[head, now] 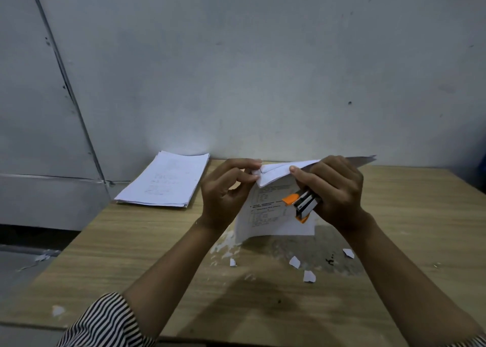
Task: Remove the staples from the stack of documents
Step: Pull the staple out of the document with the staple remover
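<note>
The left hand (226, 189) pinches the stapled corner of the white printed document (273, 210); the right hand (334, 189), at 3 o'clock, grips paper and the orange stapler (302, 204). The left fingers should pull the staple slowly, so the corner does not tear.

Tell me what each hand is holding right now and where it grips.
The left hand pinches the stapled document at its top corner. The right hand holds the same top edge, with the orange stapler tucked under its fingers.

Left sleeve (105, 323): black-and-white stripes, ending above the elbow.
Forearms: bare.
Hands: bare, no rings visible.
</note>
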